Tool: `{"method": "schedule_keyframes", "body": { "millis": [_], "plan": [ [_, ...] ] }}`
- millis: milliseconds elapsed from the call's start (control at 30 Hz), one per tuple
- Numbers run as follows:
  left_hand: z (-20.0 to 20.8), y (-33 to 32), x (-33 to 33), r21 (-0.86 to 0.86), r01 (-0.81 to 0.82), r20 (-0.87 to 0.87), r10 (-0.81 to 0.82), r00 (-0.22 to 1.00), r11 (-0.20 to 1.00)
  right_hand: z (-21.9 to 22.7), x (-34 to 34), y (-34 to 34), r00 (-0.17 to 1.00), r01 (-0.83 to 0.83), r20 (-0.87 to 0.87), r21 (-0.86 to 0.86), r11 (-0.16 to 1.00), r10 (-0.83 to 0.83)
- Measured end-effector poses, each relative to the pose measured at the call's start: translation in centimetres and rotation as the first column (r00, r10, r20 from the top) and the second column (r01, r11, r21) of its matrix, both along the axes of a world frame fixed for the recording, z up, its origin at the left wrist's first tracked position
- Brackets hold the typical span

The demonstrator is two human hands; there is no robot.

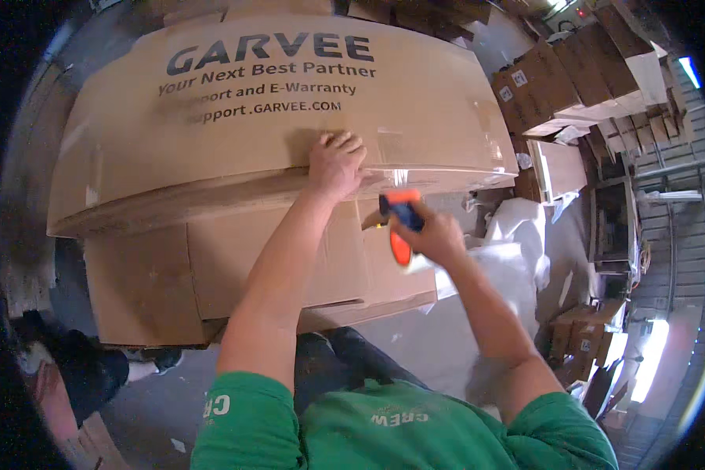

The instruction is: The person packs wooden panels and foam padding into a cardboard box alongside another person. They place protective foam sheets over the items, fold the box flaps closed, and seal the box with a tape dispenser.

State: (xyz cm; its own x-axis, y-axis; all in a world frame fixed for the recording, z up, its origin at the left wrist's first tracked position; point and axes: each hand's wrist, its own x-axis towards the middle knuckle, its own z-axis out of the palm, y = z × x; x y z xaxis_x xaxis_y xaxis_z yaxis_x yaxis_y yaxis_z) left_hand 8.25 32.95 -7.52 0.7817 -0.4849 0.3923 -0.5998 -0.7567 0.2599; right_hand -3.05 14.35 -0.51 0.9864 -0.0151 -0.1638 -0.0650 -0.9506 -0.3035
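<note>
A large brown cardboard box [235, 149] with dark print lies in front of me, its long near edge bowed by the lens. My left hand [338, 163] bears on this box at the near edge, fingers bent and pressed together against the cardboard. Just right of it, my right hand [440, 235] is closed around an orange and blue tape gun [402, 227], slightly blurred. The tape gun is close to the box's near side. Clear tape [400, 177] shows at the edge above it. What the right fingers cover of the handle is hidden.
Below the large box's edge is another cardboard surface [278, 262] with seams. White plastic wrap [517, 243] lies at the right. Stacked boxes [564, 74] stand at the far right, with more boxes [587, 337] lower down. At the lower left, a person's leg [137, 370] shows.
</note>
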Motion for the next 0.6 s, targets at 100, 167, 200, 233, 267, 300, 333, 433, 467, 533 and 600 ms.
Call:
{"method": "schedule_keyframes", "body": {
  "millis": [100, 167, 200, 233, 267, 300, 333, 433, 467, 533, 600],
  "plan": [
    [0.4, -0.7, -0.1, -0.024, -0.037, -0.04, 0.036, 0.999, 0.999, -2.7, -0.5, 0.4, 0.984, 0.045, -0.166, -0.092, 0.995, -0.06],
    [2.5, -2.0, -0.2, 0.136, -0.011, -0.112, 0.026, 0.993, 0.991, -3.1, 3.1, 0.1, 0.992, 0.029, -0.119, -0.026, 0.999, -0.031],
    [3.3, -2.8, 0.3, 0.272, 0.024, -0.183, 0.027, 0.983, 0.962, -3.6, 5.5, -0.4, 0.998, -0.004, -0.06, -0.025, 1.0, 0.003],
    [4.4, -5.2, 1.0, 0.283, 0.055, -0.172, -0.005, 0.985, 0.957, -9.3, 8.3, -4.5, 0.993, 0.049, -0.116, 0.171, 0.984, -0.029],
    [4.3, -4.8, 1.2, 0.372, 0.133, -0.159, -0.078, 0.984, 0.919, -8.2, 10.3, -3.8, 0.932, 0.086, -0.356, 0.384, 0.919, 0.062],
    [4.6, -4.6, 1.3, 0.452, 0.198, -0.144, -0.148, 0.978, 0.87, -7.2, 10.1, -2.9, 0.862, 0.16, -0.481, 0.553, 0.818, 0.156],
    [2.1, -4.6, 2.0, 0.449, 0.207, -0.013, -0.225, 0.974, 0.869, -6.0, 10.8, -2.0, 0.787, 0.236, -0.553, 0.679, 0.695, 0.274],
    [1.3, -8.6, 3.2, 0.336, 0.273, -0.247, -0.196, 0.949, 0.901, -10.1, 5.8, -3.5, 0.943, 0.032, -0.283, 0.604, 0.796, 0.177],
    [0.8, -8.7, 3.6, 0.291, 0.168, -0.136, -0.133, 0.982, 0.942, -12.4, 5.5, -3.4, 0.957, -0.061, -0.212, 0.524, 0.85, 0.2],
    [2.4, -8.0, 2.7, 0.433, 0.089, -0.068, -0.066, 0.995, 0.897, -6.4, 3.9, -1.7, 0.837, 0.113, -0.529, 0.419, 0.901, 0.141],
    [2.7, -5.9, 2.2, 0.333, 0.137, -0.153, -0.09, 0.984, 0.933, -7.0, 1.9, -3.3, 0.928, 0.048, -0.32, 0.609, 0.792, 0.19]
  ]
}}
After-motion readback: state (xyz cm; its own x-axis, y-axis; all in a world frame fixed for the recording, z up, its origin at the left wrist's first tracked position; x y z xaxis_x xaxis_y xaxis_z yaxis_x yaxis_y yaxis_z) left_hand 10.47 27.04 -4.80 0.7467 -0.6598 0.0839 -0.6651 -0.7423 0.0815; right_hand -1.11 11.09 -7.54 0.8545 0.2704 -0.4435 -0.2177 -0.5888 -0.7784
